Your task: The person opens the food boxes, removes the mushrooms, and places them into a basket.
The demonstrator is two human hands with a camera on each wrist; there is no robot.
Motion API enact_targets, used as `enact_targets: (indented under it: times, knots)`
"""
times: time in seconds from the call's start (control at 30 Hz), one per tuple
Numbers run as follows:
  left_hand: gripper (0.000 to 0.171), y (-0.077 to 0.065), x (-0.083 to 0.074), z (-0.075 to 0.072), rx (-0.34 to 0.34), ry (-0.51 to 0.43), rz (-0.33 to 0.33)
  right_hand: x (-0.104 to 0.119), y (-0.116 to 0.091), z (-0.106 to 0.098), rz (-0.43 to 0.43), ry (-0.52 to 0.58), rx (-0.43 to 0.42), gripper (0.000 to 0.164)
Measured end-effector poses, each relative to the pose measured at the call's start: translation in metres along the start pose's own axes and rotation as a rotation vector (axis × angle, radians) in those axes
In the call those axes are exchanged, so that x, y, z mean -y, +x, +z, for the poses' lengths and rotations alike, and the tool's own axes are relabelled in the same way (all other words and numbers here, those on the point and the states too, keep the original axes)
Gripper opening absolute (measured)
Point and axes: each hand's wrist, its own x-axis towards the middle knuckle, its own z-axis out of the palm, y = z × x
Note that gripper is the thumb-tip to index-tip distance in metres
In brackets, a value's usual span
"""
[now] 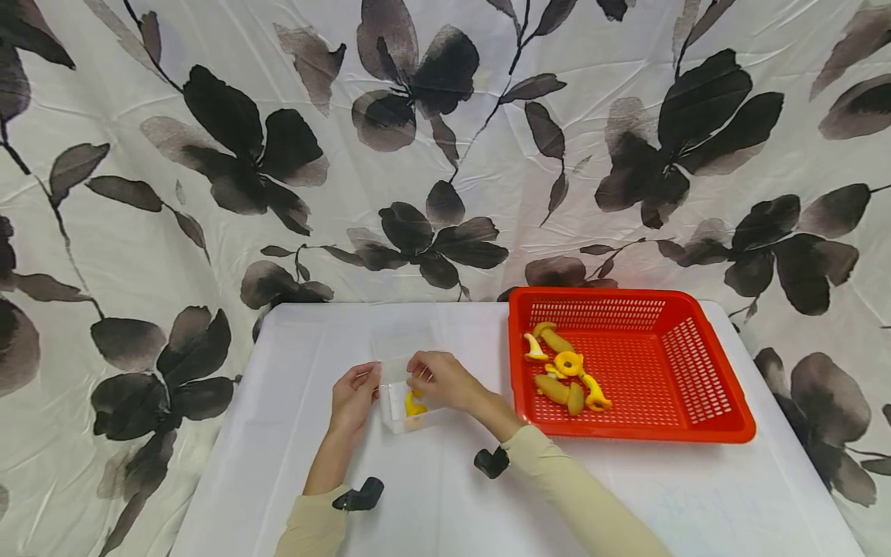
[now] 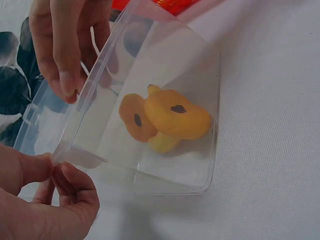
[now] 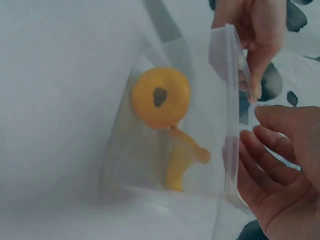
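A clear plastic box [image 1: 394, 422] stands on the table, its clear lid [image 1: 404, 340] folded back behind it. My left hand [image 1: 353, 396] pinches the box's left rim between thumb and fingers, plainly seen in the left wrist view. Over the opening, my right hand [image 1: 445, 381] has loosely bent fingers, the fingertips [image 3: 246, 142] close to the rim and no item showing between them. Yellow toy mushrooms [image 2: 177, 115] lie at the bottom of the box; through the wall, the right wrist view shows a round cap [image 3: 161, 97] with a dark spot.
To the right of the box stands a red perforated basket [image 1: 724, 418]. Several yellow and brown toy mushrooms [image 1: 554, 389] lie in its left part. A white cloth covers the table [image 1: 278, 449], and a floral curtain [image 1: 445, 155] hangs behind it.
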Motion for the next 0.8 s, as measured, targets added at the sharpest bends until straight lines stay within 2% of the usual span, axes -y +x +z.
enact_targets:
  times: [0.2,0.37,0.63,0.8]
  knots:
    - [0.033,0.0,0.0,-0.001,0.009,-0.018,0.016,0.002,0.005,0.014,0.04,-0.097,0.06,0.009]
    - [0.036,0.0,0.0,-0.001,0.024,-0.034,0.023,0.003,0.007,0.023,0.081,-0.18,0.094,0.014]
    - [0.032,0.0,0.001,0.001,0.001,-0.028,0.031,0.011,0.01,0.03,0.222,-0.331,0.123,0.023]
    - [0.031,0.001,0.002,0.0,0.0,-0.031,0.031,0.018,0.013,0.031,0.298,-0.353,0.106,0.028]
